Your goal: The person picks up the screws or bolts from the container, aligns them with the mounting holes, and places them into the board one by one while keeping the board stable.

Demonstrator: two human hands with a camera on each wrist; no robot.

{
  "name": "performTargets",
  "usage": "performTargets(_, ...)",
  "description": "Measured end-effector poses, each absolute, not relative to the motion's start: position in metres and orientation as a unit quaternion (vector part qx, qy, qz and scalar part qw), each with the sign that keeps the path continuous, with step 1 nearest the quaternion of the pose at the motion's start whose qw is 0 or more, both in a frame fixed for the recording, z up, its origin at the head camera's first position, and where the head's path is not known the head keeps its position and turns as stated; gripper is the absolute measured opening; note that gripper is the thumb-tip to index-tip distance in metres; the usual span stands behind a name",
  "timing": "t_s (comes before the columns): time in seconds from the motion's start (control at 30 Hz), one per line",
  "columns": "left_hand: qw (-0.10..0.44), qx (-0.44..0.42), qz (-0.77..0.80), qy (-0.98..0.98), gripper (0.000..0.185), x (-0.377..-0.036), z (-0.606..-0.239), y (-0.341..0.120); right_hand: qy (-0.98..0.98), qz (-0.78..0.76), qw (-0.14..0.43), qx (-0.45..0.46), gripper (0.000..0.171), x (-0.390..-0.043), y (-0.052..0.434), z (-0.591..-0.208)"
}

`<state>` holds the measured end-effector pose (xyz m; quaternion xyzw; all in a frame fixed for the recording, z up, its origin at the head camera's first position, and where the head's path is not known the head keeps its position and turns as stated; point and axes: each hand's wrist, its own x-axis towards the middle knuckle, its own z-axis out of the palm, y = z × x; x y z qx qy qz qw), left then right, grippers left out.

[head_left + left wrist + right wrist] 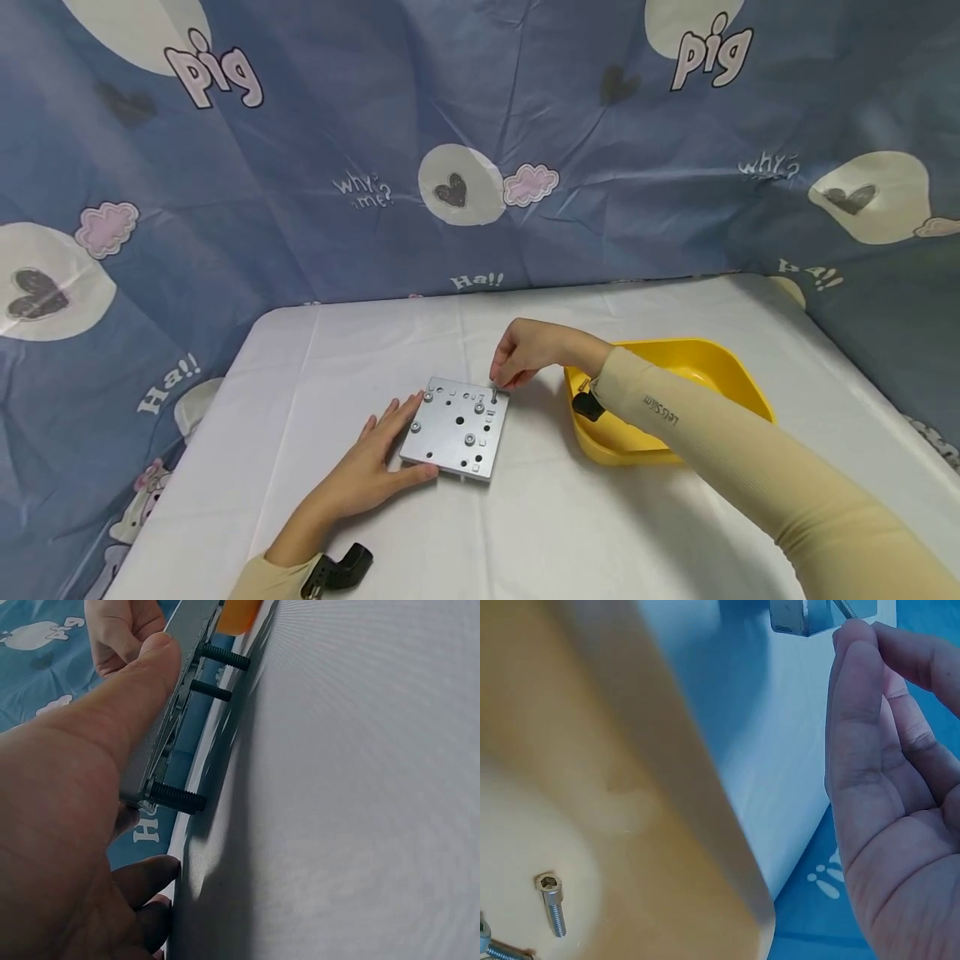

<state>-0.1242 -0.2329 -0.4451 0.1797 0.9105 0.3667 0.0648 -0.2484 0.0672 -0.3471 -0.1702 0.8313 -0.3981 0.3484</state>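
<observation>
A square silver metal plate (442,446) with several holes lies on the table, socket-head screws (469,439) standing in some of them. Threaded screw ends (225,656) stick out below the plate in the left wrist view. My left hand (367,471) holds the plate at its left side, thumb along the near edge and fingers at the far left corner. At the far right corner, my right hand (534,346) pinches a screw (845,608) between thumb and fingertips, over a hole. Whether its tip sits inside the hole is hard to see.
A yellow tray (693,346) stands right of the plate, under the right forearm. Loose socket-head screws (553,904) lie inside it. White cloth (337,358) covers the table, and a blue printed curtain (480,100) hangs behind.
</observation>
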Motion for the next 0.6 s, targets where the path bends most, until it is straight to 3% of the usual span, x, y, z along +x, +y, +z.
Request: performTargets(0.6, 0.057, 0.184, 0.363, 0.912, 0.102, -0.1248, -0.4487, -0.2305, 0.828, -0.407, 0.349, -0.166, 0.006, -0.2458, 0.0663, -0.3503)
